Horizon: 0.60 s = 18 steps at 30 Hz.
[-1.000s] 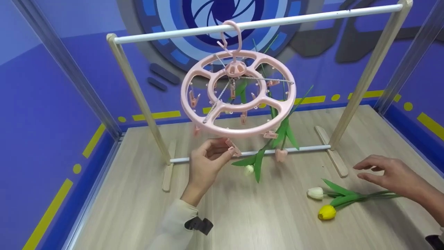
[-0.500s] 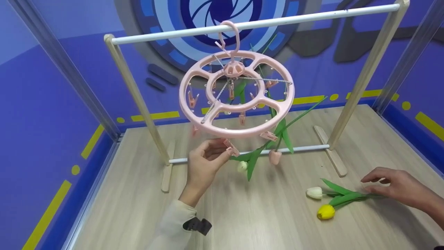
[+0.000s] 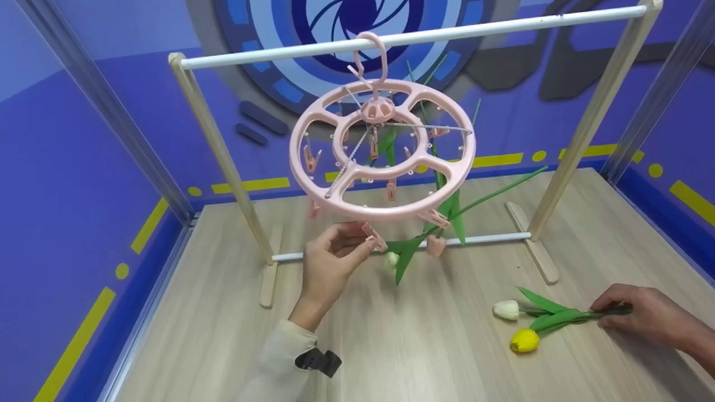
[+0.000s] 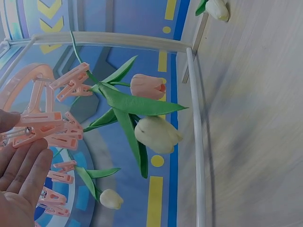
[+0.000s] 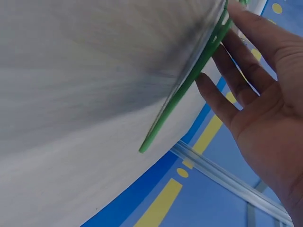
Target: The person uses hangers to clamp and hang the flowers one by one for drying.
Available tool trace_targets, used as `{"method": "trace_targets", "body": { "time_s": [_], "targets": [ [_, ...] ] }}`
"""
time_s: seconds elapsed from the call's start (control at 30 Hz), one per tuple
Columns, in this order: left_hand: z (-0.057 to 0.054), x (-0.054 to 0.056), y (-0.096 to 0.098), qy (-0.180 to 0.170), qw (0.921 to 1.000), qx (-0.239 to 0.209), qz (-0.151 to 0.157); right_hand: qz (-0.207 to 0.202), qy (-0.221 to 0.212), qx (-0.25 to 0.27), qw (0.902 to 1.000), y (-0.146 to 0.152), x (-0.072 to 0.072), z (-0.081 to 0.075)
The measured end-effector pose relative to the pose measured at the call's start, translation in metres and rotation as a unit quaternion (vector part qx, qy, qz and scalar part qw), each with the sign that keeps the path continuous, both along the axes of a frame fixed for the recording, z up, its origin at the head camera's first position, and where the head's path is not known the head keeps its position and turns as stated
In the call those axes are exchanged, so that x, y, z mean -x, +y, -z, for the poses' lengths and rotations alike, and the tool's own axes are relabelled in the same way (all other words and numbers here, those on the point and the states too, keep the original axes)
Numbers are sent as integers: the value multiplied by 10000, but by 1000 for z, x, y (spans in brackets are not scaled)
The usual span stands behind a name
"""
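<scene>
In the head view my left hand [image 3: 332,259] pinches a pink clothespin [image 3: 373,237] under the front rim of a round pink clip hanger [image 3: 382,212]. The left wrist view shows this clothespin [image 4: 40,125] between thumb and fingers. My right hand [image 3: 651,315] is low at the right, thumb and fingers around the green stems of a white tulip [image 3: 506,310] and a yellow tulip [image 3: 524,340] lying on the table. In the right wrist view, fingers touch the stems [image 5: 189,80]; the blooms are out of sight there. A pink tulip [image 3: 435,245] and white tulip [image 3: 391,261] hang from the hanger.
The hanger hooks over the white top bar [image 3: 268,56] of a wooden-legged rack, whose lower bar [image 3: 497,239] crosses behind my left hand. Several other clothespins [image 3: 391,190] dangle from the ring. Blue printed walls [image 3: 84,195] enclose the wooden table [image 3: 223,346].
My right hand has lowered and closed around the stems of the lying tulips. The hanging pink and white tulips have swung left. My left hand keeps its pinch on the clothespin.
</scene>
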<state>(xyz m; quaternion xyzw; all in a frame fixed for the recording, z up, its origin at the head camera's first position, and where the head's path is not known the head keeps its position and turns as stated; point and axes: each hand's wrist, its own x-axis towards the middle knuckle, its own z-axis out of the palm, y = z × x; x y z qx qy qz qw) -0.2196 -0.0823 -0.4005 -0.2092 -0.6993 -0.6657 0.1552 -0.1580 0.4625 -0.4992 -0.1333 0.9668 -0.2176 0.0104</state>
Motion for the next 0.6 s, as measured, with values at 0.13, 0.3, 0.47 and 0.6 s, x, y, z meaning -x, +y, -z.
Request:
{"method": "trace_targets", "body": {
  "time_s": [0.13, 0.3, 0.47, 0.6],
  "targets": [
    [1, 0, 0, 39, 10000, 15, -31, 49, 177, -127, 9998, 1, 1, 3],
    [1, 0, -1, 50, 10000, -24, -27, 121, 232, -184, 9995, -1, 1, 3],
    [0, 0, -1, 42, 9999, -92, -3, 300, 333, -44, 9990, -3, -1, 0],
    [0, 0, 0, 13, 9998, -205, 43, 293, 577, -3, 9979, -8, 0, -7]
  ]
}}
